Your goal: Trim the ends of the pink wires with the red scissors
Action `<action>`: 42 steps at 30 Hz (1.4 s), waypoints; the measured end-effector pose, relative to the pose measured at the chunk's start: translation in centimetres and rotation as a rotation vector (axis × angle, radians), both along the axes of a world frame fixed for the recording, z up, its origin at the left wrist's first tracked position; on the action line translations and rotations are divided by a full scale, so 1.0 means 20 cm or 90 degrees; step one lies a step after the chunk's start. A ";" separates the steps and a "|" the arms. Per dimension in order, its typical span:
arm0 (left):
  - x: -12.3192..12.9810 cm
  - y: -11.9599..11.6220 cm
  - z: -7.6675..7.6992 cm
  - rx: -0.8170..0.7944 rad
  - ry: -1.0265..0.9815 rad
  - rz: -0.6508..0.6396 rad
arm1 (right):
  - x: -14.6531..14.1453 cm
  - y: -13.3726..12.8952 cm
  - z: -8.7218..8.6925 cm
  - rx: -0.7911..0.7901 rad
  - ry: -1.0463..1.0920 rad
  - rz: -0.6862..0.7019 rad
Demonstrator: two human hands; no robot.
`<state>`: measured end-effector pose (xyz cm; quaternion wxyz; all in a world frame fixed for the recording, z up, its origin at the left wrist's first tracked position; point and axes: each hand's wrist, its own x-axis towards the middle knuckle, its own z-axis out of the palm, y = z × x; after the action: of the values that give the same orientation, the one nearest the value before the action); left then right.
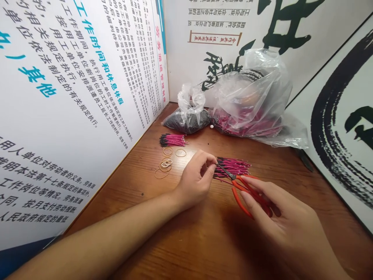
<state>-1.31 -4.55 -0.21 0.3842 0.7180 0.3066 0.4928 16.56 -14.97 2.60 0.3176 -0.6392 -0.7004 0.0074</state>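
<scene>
My right hand (279, 217) grips a pair of red-handled scissors (241, 186), its fingers around the handle loops. The dark blades point left, their tips close to my left hand (198, 177). That hand is closed in a pinch, thumb against forefinger; whatever lies between the fingertips is too small to make out. Just behind the blades lies a loose pile of pink wires with black ends (234, 165), partly covered by the scissors and my left fingertips. Farther back on the left, a neater bunch of similar pink-and-black wires (174, 140) rests on the table.
Several rubber bands (165, 165) lie left of my left hand on the wooden table (204, 241). At the back stand a small clear bag of black pieces (186, 118) and a larger clear bag of pink wires (250, 120). Printed panels (96, 97) enclose the table.
</scene>
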 end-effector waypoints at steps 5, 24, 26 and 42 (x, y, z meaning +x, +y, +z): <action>0.00 0.00 0.00 -0.012 0.001 -0.001 | -0.01 0.00 0.00 0.002 -0.024 0.003; 0.00 0.00 0.00 -0.013 0.027 0.011 | 0.00 0.00 0.02 -0.003 -0.052 0.026; 0.00 0.00 0.00 -0.010 0.027 0.010 | 0.00 0.00 0.02 0.004 -0.063 0.026; 0.00 0.00 0.01 -0.010 0.019 0.007 | 0.01 0.01 0.03 0.062 -0.091 0.046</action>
<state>-1.35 -4.63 -0.08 0.3824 0.7207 0.3202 0.4816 16.75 -14.80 3.11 0.2969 -0.5962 -0.7434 -0.0613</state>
